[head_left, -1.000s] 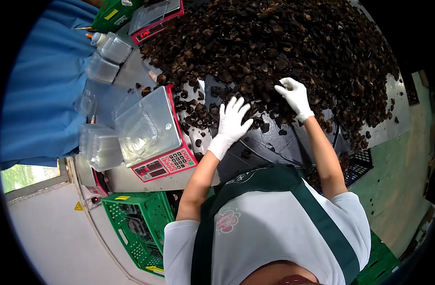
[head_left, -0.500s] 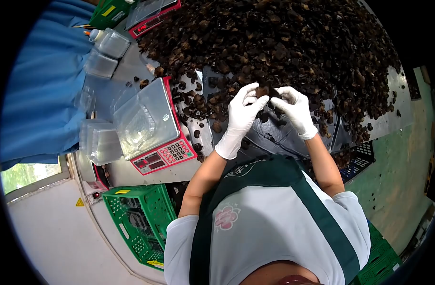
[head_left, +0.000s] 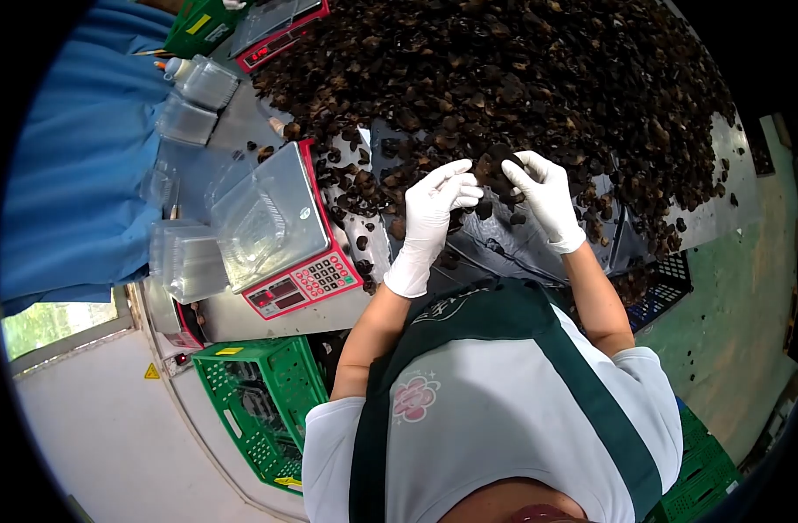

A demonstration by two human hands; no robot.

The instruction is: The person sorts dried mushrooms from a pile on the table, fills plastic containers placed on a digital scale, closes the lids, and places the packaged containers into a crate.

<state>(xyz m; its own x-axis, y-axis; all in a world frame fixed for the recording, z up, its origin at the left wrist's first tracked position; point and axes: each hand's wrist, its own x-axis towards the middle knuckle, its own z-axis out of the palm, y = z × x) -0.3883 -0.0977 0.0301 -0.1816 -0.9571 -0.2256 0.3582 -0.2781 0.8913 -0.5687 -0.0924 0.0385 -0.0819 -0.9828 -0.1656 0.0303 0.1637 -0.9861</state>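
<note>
My white-gloved right hand pinches a dark brown wood ear mushroom between thumb and fingers, above the near edge of the heap. Facing it from the other side is my left hand, also gloved. Its index finger is stretched out and the other fingers are partly bent, close to the mushroom's edge, with nothing visible held in them. Beyond both hands spreads a big heap of loose dark mushrooms. A few pieces lie on the dark plastic sheet below my hands.
Left of my hands stands a red scale with a clear plastic container on its pan. Stacked clear containers sit beside it. Another scale is farther back. A green crate stands below the table's left side.
My left hand has moved slightly left and its fingers have come away from the mushroom. My right hand keeps hold of it, its fingers shifted a little.
</note>
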